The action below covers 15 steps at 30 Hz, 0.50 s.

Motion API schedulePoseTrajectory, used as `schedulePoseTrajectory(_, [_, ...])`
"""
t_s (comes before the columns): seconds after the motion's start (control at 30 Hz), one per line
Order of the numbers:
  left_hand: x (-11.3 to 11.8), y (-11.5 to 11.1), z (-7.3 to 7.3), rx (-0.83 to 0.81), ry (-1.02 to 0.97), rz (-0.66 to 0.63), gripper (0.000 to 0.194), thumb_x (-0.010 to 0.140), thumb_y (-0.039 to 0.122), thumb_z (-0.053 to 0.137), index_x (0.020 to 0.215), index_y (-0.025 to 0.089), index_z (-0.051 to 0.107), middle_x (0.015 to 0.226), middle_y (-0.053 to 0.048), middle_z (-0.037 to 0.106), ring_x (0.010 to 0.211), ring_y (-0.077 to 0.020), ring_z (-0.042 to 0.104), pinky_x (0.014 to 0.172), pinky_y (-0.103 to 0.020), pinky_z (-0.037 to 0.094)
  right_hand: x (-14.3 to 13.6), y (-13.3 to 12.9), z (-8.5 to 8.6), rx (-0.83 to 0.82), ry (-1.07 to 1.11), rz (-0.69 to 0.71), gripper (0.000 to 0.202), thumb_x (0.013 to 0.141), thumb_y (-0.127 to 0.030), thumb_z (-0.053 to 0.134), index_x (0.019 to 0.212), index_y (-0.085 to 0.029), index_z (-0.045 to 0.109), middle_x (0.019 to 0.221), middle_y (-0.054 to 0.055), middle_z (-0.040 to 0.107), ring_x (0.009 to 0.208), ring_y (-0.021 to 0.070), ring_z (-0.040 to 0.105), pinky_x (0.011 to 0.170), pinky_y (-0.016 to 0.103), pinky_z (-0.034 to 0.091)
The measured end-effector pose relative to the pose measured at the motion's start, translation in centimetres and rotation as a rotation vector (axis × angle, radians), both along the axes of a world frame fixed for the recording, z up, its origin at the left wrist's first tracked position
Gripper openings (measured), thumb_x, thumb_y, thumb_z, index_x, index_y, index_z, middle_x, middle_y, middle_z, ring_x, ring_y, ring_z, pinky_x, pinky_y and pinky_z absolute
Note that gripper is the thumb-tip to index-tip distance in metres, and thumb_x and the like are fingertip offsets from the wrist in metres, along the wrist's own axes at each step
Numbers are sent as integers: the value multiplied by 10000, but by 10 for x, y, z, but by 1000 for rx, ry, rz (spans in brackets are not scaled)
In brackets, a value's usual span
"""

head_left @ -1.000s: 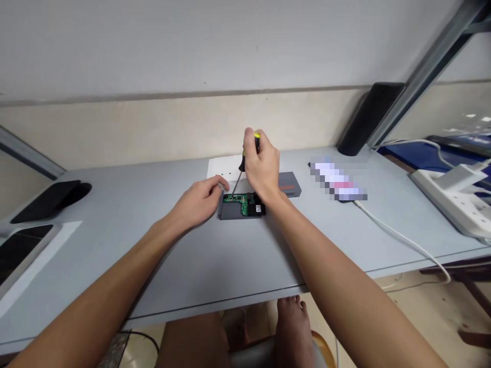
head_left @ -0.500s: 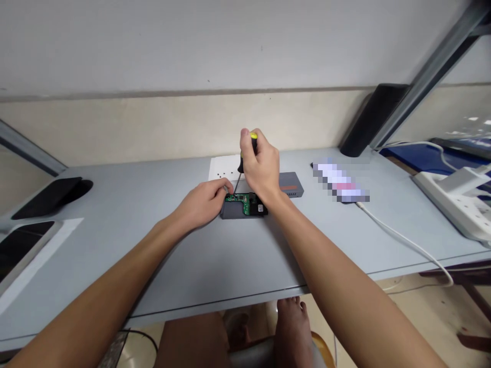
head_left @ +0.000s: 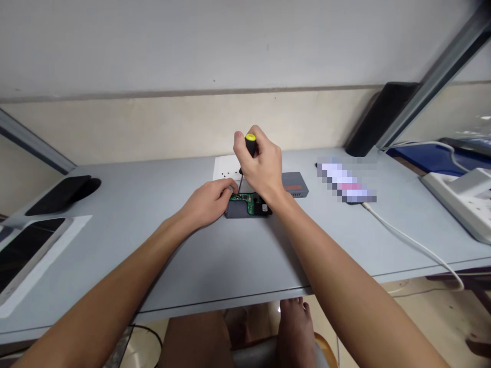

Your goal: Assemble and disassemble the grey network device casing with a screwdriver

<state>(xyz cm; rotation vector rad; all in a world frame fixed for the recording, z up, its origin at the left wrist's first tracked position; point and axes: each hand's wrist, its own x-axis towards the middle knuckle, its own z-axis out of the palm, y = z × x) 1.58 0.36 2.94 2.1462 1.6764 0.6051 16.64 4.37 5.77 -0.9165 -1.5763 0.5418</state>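
Green circuit board, in dark-grey plastic casing on grey bench; right hand clenched round black-and-yellow screwdriver; left hand bent at board's corner, pinch unclear. Apparent step: screwdriving; next calls for steady turning.

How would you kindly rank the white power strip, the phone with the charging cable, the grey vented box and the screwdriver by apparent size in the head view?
1. Power strip, though cut off at the edge
2. Phone
3. Unsure: vented box and screwdriver; the right hand or wrist hides part of each.
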Motion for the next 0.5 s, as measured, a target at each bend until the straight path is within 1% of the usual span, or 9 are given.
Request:
schedulePoseTrajectory(0.07, [0, 0, 0, -3, 10, -1, 301, 936, 240, 372, 935, 234, 673, 952, -46, 771, 858, -256, 683, 764, -348, 464, -2, 3, -1, -25, 46, 11, 393, 1026, -431, 568, 758, -269, 332, 713, -34, 376, 755, 153, 510, 757, 305, 490])
schedulePoseTrajectory(0.17, [0, 1, 0, -3, 16, -6, 300, 933, 244, 375, 944, 230, 674, 951, -51, 768, 841, -256, 675, 746, -347, 452, -5, 10, -3, -100, 148, 61, 337, 1015, -391, 591, 791, -266, 373, 779, -23, 457, 824, 155, 572, 779, 309, 542])
schedulePoseTrajectory(0.23, [0, 1, 0, -1, 15, -11, 297, 931, 248, 378, 937, 230, 675, 943, -51, 765, 829, -255, 670, 741, -348, 447, -8, 14, -5, -134, 247, 156, 286, 1026, -421, 586, 851, -265, 424, 819, -24, 508, 822, 142, 612, 764, 294, 561])
schedulePoseTrajectory(0.3, [0, 0, 0, 4, 11, -13, 290, 928, 256, 388, 922, 230, 677, 925, -50, 760, 817, -255, 665, 743, -348, 445, -9, 15, -6, -152, 332, 276, 268, 1028, -498, 593, 938, -271, 480, 825, -37, 539, 768, 122, 630, 720, 270, 562])
schedulePoseTrajectory(0.37, [0, 0, 0, 8, -2, -17, 287, 924, 259, 394, 912, 230, 679, 920, -49, 756, 822, -256, 666, 751, -348, 448, -10, 15, -6, -181, 361, 348, 334, 999, -597, 614, 1002, -276, 523, 768, -56, 526, 667, 106, 591, 645, 250, 532])
schedulePoseTrajectory(0.43, [0, 1, 0, 9, -9, -23, 289, 922, 257, 390, 916, 228, 677, 925, -51, 752, 830, -256, 665, 760, -348, 452, -9, 14, -5, -225, 366, 368, 424, 958, -682, 625, 999, -266, 551, 694, -74, 465, 571, 94, 496, 570, 247, 474])
schedulePoseTrajectory(0.5, [0, 1, 0, 8, -1, -27, 291, 922, 253, 384, 928, 226, 674, 916, -50, 746, 812, -251, 652, 757, -347, 452, -7, 12, -4, -276, 396, 386, 487, 956, -745, 569, 981, -258, 575, 656, -80, 400, 522, 92, 409, 524, 256, 415])
